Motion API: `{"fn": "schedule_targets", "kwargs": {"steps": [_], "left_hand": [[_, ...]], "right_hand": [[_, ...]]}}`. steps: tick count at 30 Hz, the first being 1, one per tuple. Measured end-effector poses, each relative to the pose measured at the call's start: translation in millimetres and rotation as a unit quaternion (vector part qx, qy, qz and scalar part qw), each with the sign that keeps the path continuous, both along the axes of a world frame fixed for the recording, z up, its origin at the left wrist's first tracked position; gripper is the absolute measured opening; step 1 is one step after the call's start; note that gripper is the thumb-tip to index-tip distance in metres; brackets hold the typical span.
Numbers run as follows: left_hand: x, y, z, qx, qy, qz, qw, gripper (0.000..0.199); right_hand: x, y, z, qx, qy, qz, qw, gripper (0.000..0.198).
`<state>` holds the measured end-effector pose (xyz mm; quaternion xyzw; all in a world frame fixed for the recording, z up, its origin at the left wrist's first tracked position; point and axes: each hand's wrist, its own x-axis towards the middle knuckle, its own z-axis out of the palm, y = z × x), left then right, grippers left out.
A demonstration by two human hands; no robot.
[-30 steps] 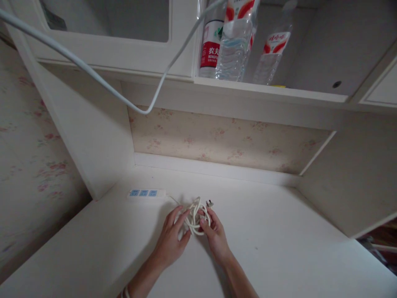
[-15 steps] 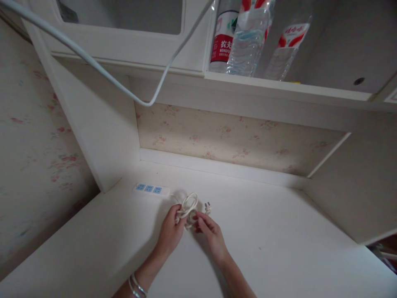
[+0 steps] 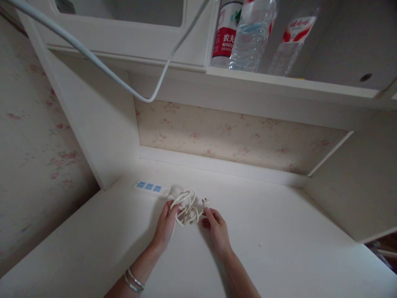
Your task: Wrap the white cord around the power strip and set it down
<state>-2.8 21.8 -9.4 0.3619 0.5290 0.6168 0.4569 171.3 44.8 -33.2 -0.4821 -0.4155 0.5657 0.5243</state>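
A white power strip (image 3: 149, 187) with three blue sockets lies at the left of the desk. Its white cord (image 3: 186, 207) runs from the right end into a tangle of loops. My left hand (image 3: 166, 221) is closed around the left side of these loops, thumb on top. My right hand (image 3: 216, 231) pinches the cord's end just below the white plug (image 3: 205, 203), whose metal prongs point up and away from me. Several loops hang between the two hands.
The white desk (image 3: 273, 231) spreads under both hands. A shelf (image 3: 291, 82) above holds several plastic bottles (image 3: 248, 41). A thick pale cable (image 3: 102, 66) hangs across the upper left, in front of a cabinet. White side panels (image 3: 93, 107) flank the desk.
My right hand has moved right, from the loops to the plug's end of the cord. My left hand has shifted slightly left, and the loops between the hands have spread.
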Motion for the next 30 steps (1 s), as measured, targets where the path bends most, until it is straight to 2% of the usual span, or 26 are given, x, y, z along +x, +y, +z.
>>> {"fn": "schedule_targets", "kwargs": {"steps": [7,15,18,24,30], "left_hand": [[1.0,1.3,-5.4,0.023,0.030,-0.018,0.999,0.034],[10.4,-8.4,0.9,0.035,0.150,-0.040,0.987,0.031],[8.1,-6.2,-0.5,0.042,0.152,-0.007,0.987,0.031],[-4.5,-0.3,-8.0,0.072,0.187,0.100,0.975,0.028],[-5.2,-8.0,4.9,0.158,0.274,0.094,0.944,0.022]], "right_hand": [[1.9,-1.7,7.8,-0.011,0.030,0.032,0.999,0.044],[2.0,-3.1,9.0,-0.007,0.075,0.027,0.997,0.036],[2.4,-2.9,9.8,-0.011,0.108,0.027,0.994,0.034],[4.0,-1.9,12.9,-0.032,0.228,0.028,0.973,0.026],[5.6,-0.8,13.4,-0.080,0.270,0.020,0.959,0.028]]}}
